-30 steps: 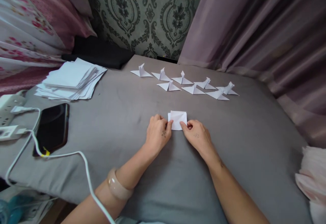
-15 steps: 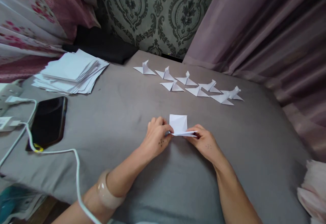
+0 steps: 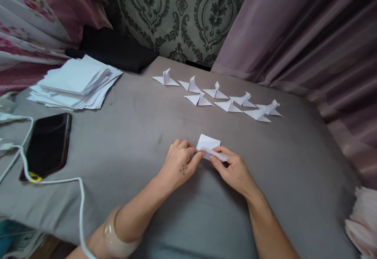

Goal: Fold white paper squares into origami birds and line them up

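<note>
A small folded sheet of white paper (image 3: 208, 141) is held just above the grey cloth surface, in the middle of the head view. My left hand (image 3: 182, 161) pinches its left edge between thumb and fingers. On the right side, my right hand (image 3: 231, 168) grips the folded part, thumb below and fingers behind. One layer of the paper stands raised as a flap between the hands. Beyond them several folded white paper figures (image 3: 216, 90) stand in two loose rows, each with flat pointed sides and an upright middle.
A stack of white paper (image 3: 73, 80) lies at the back left, beside a folded black cloth (image 3: 118, 51). Nearer sits a dark phone (image 3: 48, 143) with a white cable (image 3: 81, 208) running to the front. Purple curtains (image 3: 294, 35) hang at the right.
The paper has turned slightly clockwise and its flap now slants down to the right. My left thumb has moved in along the fold; my right thumb now shows below the paper.
</note>
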The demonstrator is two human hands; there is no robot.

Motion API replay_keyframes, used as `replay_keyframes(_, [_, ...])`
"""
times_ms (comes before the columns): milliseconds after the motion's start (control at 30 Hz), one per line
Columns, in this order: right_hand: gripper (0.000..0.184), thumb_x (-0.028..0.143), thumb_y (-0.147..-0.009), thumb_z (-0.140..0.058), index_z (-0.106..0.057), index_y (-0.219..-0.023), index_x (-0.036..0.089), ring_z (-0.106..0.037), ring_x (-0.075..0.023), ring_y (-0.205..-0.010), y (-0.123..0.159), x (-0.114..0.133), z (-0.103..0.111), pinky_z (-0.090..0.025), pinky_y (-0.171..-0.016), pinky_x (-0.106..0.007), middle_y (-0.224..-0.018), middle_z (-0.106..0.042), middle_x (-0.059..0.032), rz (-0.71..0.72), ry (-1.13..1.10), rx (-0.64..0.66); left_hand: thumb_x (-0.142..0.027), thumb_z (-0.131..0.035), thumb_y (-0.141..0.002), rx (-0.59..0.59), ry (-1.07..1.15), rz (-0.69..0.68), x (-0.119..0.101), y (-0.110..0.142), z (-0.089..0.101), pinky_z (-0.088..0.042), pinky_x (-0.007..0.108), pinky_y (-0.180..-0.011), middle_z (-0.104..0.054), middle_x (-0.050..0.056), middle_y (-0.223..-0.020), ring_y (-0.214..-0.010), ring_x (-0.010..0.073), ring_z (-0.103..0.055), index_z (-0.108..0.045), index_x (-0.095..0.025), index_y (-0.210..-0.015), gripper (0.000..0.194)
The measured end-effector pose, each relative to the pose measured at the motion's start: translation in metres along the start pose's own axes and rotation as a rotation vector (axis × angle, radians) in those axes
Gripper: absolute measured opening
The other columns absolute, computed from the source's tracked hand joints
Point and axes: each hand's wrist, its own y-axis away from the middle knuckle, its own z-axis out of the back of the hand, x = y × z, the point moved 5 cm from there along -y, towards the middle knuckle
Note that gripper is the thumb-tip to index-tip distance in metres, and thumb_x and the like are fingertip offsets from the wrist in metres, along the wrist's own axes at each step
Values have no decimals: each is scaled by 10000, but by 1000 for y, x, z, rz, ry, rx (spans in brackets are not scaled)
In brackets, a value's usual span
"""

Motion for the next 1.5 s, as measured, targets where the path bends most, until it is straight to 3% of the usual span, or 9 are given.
replay_keyframes(67, [281, 383, -930, -506, -714, -942, 193, -633, -172, -903, -1, -1, 2, -473, -802, -280, -1029, -664, -62, -53, 15, -92, -443, -367, -984, -28, -29, 45, 0, -4, -2, -362, 339, -777, -624, 57, -845, -826, 200, -495, -677, -197, -703, 486])
replay_keyframes(200, [329, 411, -917, -509, -713, -810, 177, -632, -189, -925, -4, -4, -1, -469, -809, -293, -1026, -656, -83, -125, 75, -222, -416, -393, -976, -73, -125, 78, -2, -11, -4, -350, 339, -730, -615, 59, -799, -771, 202, -495, -666, -200, -692, 449])
replay_keyframes(367, [334, 447, -865, -552, -689, -758, 162, -578, -154, -699, -8, -11, -2, -464, -699, -308, -946, -608, -82, -226, 206, -301, -395, -405, -968, -92, -199, 91, -4, -16, -6, -341, 343, -699, -613, 74, -782, -774, 217, -504, -657, -196, -686, 428])
replay_keyframes(533, [331, 461, -834, -582, -684, -736, 163, -522, -127, -637, -11, -13, -1, -444, -650, -300, -941, -586, -66, -269, 170, -290, -417, -366, -982, -62, -199, 114, -3, -17, -6, -338, 350, -702, -605, 78, -780, -788, 222, -505, -648, -188, -674, 477])
replay_keyframes(867, [323, 403, -805, -579, -604, -575, 178, -545, -136, -674, -14, -12, -3, -459, -648, -297, -948, -580, -76, -292, 126, -271, -355, -468, -937, -25, -172, 126, -1, -20, -7, -339, 355, -719, -598, 69, -780, -806, 224, -502, -633, -185, -636, 383])
replay_keyframes(1500, [228, 358, -748, -591, -647, -625, 174, -529, -130, -664, -17, -12, -4, -470, -642, -281, -951, -556, -71, -295, 151, -244, -326, -543, -895, -20, -112, 107, 3, -18, -10, -346, 356, -745, -608, 73, -841, -859, 236, -500, -628, -178, -680, 275])
